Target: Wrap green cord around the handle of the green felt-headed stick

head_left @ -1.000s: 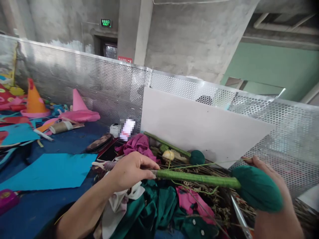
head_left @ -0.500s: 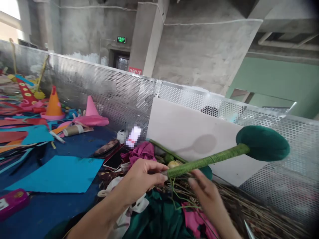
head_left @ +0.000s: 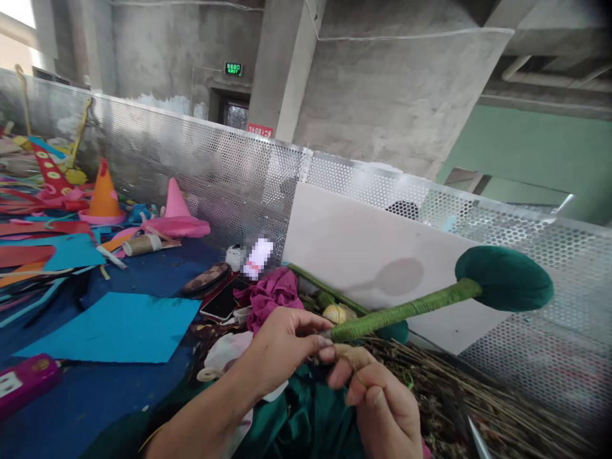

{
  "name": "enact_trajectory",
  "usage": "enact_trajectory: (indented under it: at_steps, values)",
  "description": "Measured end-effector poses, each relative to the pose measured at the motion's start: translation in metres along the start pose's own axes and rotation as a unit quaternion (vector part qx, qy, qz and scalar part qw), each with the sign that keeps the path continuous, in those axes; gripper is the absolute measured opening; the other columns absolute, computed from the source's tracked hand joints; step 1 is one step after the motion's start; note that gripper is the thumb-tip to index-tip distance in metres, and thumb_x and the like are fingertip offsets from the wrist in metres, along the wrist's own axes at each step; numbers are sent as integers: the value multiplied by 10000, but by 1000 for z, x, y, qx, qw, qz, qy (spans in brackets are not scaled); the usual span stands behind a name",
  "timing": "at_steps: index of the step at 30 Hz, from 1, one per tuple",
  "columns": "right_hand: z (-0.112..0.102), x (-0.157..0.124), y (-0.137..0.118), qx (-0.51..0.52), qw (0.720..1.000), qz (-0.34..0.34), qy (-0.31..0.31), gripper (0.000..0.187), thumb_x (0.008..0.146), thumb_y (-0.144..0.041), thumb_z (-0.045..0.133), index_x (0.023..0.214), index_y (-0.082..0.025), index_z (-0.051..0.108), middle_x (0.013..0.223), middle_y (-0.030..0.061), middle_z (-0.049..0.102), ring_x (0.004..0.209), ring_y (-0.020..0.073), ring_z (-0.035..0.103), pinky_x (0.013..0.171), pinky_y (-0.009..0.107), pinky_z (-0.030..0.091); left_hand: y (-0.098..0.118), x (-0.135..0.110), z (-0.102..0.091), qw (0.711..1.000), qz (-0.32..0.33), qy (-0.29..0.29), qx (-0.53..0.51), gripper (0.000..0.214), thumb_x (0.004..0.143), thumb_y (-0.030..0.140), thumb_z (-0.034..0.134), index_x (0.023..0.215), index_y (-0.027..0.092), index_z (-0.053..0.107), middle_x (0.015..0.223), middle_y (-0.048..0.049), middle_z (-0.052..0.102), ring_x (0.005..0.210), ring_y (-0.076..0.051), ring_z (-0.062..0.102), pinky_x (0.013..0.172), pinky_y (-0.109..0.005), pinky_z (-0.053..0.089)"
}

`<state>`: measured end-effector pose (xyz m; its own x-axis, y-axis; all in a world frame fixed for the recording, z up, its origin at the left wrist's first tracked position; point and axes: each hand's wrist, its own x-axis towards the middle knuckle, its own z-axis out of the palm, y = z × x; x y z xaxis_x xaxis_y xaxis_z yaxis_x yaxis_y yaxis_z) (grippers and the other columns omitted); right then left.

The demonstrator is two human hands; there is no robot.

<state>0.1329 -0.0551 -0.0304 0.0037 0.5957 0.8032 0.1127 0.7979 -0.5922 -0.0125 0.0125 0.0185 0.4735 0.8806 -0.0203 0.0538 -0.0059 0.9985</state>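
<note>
A stick wrapped in green yarn [head_left: 406, 317] slants up to the right, with a dark green padded oval [head_left: 507, 278] at its far end. My left hand [head_left: 287, 344] pinches the stick's bare near end between thumb and fingers. Just below the wrapped part, my right hand [head_left: 377, 392] is closed with its fingers curled, and a thin strand of green yarn [head_left: 361, 380] runs over them. Dark green cloth [head_left: 310, 414] lies beneath both hands. A second green-wrapped stick [head_left: 329, 290] rests behind, partly hidden.
Dry stalks [head_left: 478, 389] lie at the right, with a pointed metal blade [head_left: 478, 437] by them. Left are a blue sheet [head_left: 115, 328], a purple tape measure [head_left: 29, 386] and a phone [head_left: 222, 303]. A perforated metal barrier [head_left: 215, 172] and white board [head_left: 354, 223] stand behind.
My right hand has moved from behind the stick to below it and curled up, drawing in the hanging yarn strand. My left hand keeps its pinch, and the stick has shifted slightly.
</note>
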Motion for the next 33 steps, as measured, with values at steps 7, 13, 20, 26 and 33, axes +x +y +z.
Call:
enact_trajectory:
  at_steps: [7,13,20,26,33]
  values:
    - [8,-28,3,-216,973,52,53,284,958,-321,463,695,-217,489,629,10,464,579,159,488,540,277,411,0,-2,8,999,-19,19,36,288,676,187,665,938,94,741,641,-6,709,621,-154,620,630,-252,477]
    - [16,-42,1,-359,931,6,67,172,953,-257,458,799,-228,530,757,56,581,709,199,571,653,300,471,-9,0,10,996,28,23,78,289,688,230,651,933,108,743,713,-41,734,708,-199,660,690,-283,490]
    - [-4,-4,-16,-226,971,-53,-55,222,978,-229,406,783,-210,511,669,12,523,607,140,541,569,246,460,-15,-5,16,963,55,58,258,246,731,285,627,939,252,754,907,-8,762,853,-227,673,762,-308,462]
    - [-28,15,-20,-181,981,3,-73,212,949,-114,450,881,-207,628,915,46,690,935,181,661,808,277,530,-10,-14,23,916,78,58,389,183,799,330,609,920,326,747,883,7,761,852,-231,675,656,-288,406]
    - [-31,16,-12,-201,977,48,-43,211,942,-160,501,831,-213,673,915,25,732,890,164,694,781,237,540,-16,-15,31,876,116,40,467,175,856,336,557,837,271,718,800,-13,747,764,-244,681,589,-296,358]
